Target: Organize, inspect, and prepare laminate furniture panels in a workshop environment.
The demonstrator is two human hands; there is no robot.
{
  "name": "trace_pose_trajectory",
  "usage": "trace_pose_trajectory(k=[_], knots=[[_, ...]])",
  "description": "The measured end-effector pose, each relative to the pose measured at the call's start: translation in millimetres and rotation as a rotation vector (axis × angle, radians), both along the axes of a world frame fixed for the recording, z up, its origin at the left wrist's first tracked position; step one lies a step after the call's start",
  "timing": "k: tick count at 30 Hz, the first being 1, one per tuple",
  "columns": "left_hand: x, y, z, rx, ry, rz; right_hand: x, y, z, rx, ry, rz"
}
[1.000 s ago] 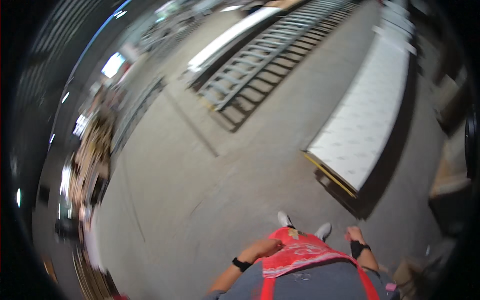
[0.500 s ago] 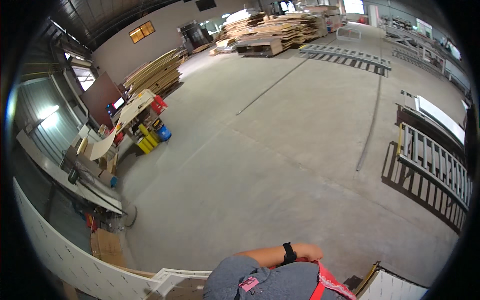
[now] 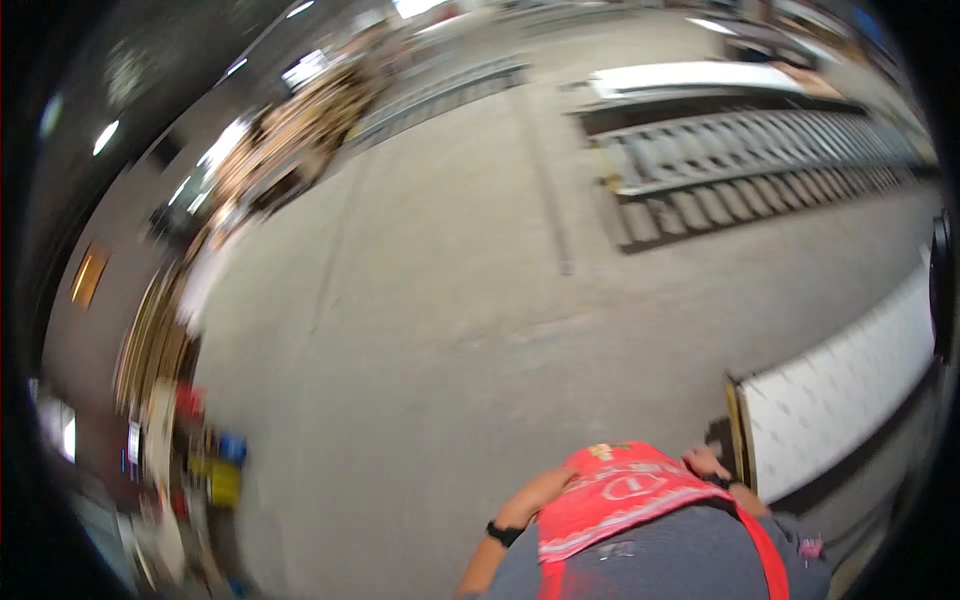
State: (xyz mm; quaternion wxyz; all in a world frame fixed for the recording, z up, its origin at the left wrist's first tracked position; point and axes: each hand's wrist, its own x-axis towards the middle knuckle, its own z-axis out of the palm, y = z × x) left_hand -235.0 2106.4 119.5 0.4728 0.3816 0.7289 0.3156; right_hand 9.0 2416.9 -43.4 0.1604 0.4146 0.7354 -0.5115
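Observation:
I wear a red apron [image 3: 625,495] with white lettering and a pale trimmed edge over a grey top. My left hand [image 3: 545,490], a black band at its wrist, lies against the apron's left edge; its fingertips are hidden there. On the apron's other side is my right hand [image 3: 706,463], also with a dark wristband, close to the cloth. Motion blurs its fingers, and I cannot make out whether it grips anything. Just to its right stands a white panel [image 3: 835,395] with a yellowish-brown end edge.
A roller conveyor [image 3: 750,150] stands ahead to the right, with a long white board [image 3: 695,78] beyond it. Another conveyor [image 3: 440,98] lies farther off. Stacked timber [image 3: 290,135] fills the far left. A yellow container [image 3: 224,482] and a blue bucket [image 3: 232,447] sit at the left.
The view has swung to the right, so the floor and stacks have shifted left. More of the apron and both hands now show; only one hand was visible before.

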Motion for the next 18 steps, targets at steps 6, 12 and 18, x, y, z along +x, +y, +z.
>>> trace_pose_trajectory(k=[6,12,18], knots=[[12.1,66.3,66.1,-0.294,0.006,-0.138,29.3,40.0,5.4,0.062,0.011,-0.127],[33.4,140.4,58.9,-0.402,0.053,-0.395,101.9,62.6,-7.1,-0.08,0.172,-0.626],[49.6,192.7,45.9,-0.457,0.13,-0.562,191.6,41.6,-6.5,-0.115,-0.048,-0.739]])
